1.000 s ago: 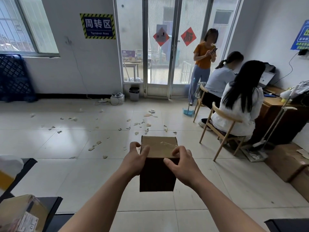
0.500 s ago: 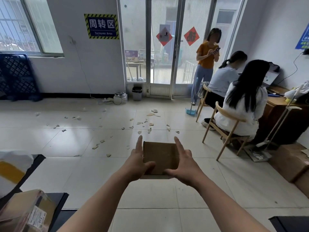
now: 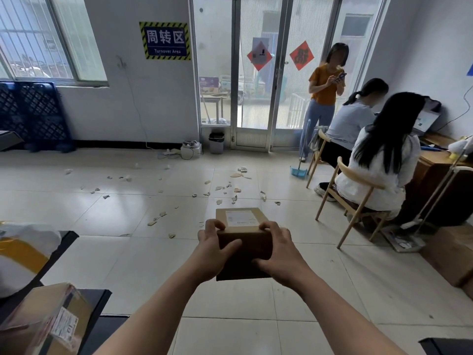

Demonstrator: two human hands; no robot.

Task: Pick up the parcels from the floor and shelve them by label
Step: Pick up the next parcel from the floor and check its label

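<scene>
I hold a small brown cardboard parcel [image 3: 244,248] in front of me above the tiled floor. A white shipping label [image 3: 240,218] faces up on its top side. My left hand [image 3: 213,248] grips its left side, fingers over the top edge and thumb across the front. Gripping the right side is my right hand [image 3: 277,248], with fingers curled over the top right corner. At the lower left another cardboard parcel [image 3: 43,324] with a label lies on a dark shelf [image 3: 96,301]. Above it a white and yellow bagged parcel [image 3: 23,252] rests on a second dark shelf.
Paper scraps [image 3: 220,190] litter the floor ahead. Two seated people on wooden chairs [image 3: 353,201] work at a desk [image 3: 440,162] on the right; a third person stands by the glass doors [image 3: 258,73]. Cardboard boxes [image 3: 450,252] sit at right. Blue pallets [image 3: 33,114] lean at far left.
I have turned the parcel in my hands, so the label side now faces up. My fingers, spread flat half a second ago, have closed over its top edge.
</scene>
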